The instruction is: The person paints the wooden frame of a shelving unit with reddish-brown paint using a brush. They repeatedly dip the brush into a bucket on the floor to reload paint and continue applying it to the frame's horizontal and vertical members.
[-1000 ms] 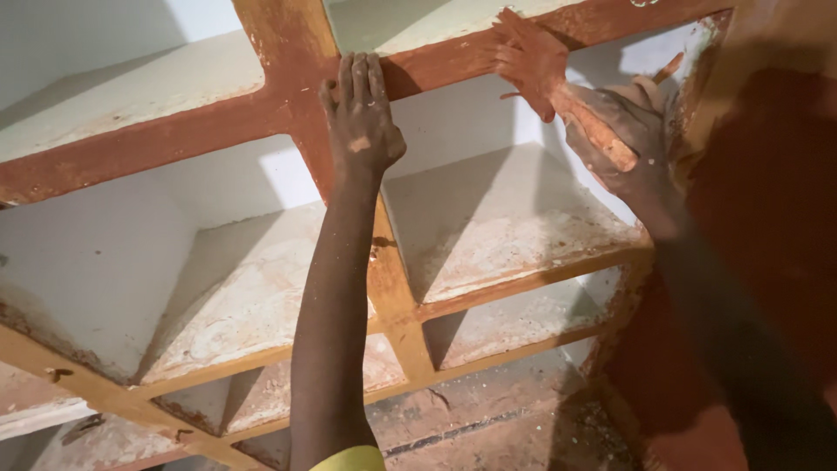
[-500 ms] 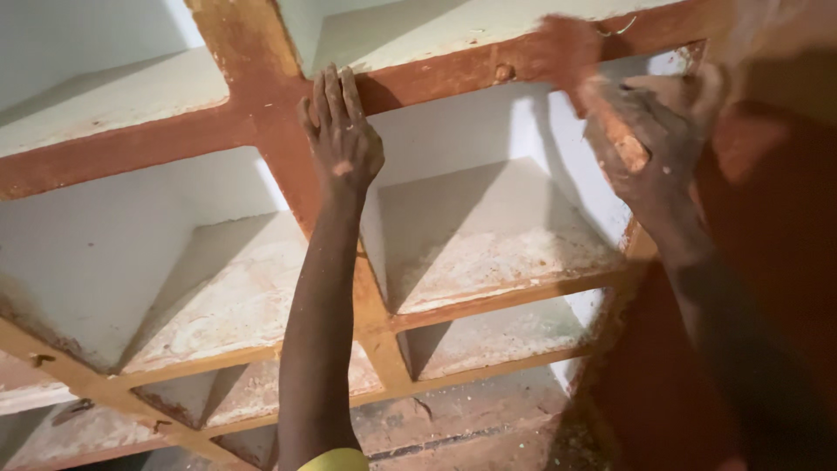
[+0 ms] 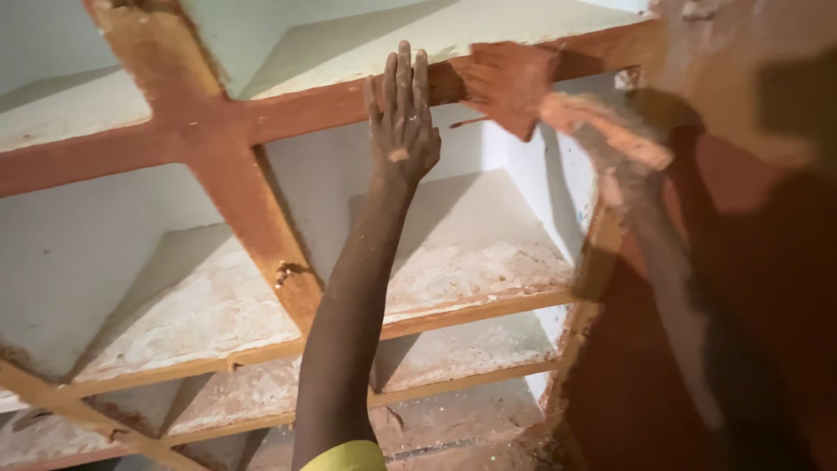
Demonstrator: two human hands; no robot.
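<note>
Both hands are raised against a shelf unit. The left hand (image 3: 402, 122) is laid flat on the upper rail (image 3: 331, 105), fingers straight and close together, tips reaching over the top edge of the rail; nothing is gripped by it. The right hand (image 3: 610, 139) is blurred and coated in reddish-brown paste, and whether it is spread or closed around something cannot be told. A reddish-brown pad (image 3: 506, 87), soft-edged and roughly triangular, is seen just left of that hand, pressed against the same rail; whether it is cloth or sponge cannot be told.

The rail is a flat wooden strip stained a wet-looking rust brown. It is crossed by a broad upright (image 3: 235, 192) of the same colour, with a small chipped spot low on its face. The lower rails (image 3: 471, 305) are paler, with bare yellowish wood showing through.

The shelves (image 3: 462, 253) are flat slabs, off-white and rough, dusted with pale grit and brown smears near their front edges. The back walls of the compartments are smooth and white. At the right, a large surface (image 3: 750, 288) is covered in the same rust-brown colour. A yellow sleeve (image 3: 349, 456) is seen at the bottom of the left arm.
</note>
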